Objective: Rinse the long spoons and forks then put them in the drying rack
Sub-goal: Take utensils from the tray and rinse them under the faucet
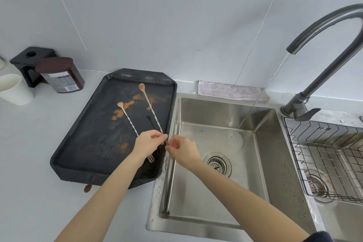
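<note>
Two long twisted metal spoons with small forks at the other end lie slanted over a black tray point(78, 149) stained with brown sauce. My left hand point(149, 143) grips the shaft of the left spoon point(127, 117); its fork sticks out below my wrist. The right spoon point(150, 104) has its shaft pinched in my right hand point(182, 149) at the tray's right edge, where my left fingertips also meet it. A wire drying rack point(324, 153) sits in the right basin.
The faucet point(324, 25) runs a stream of water into the steel sink point(216, 104) right of the tray. A folded cloth point(229, 90) lies behind the sink. A brown jar point(60, 74), a black holder point(31, 61) and a white cup point(13, 88) stand at the back left.
</note>
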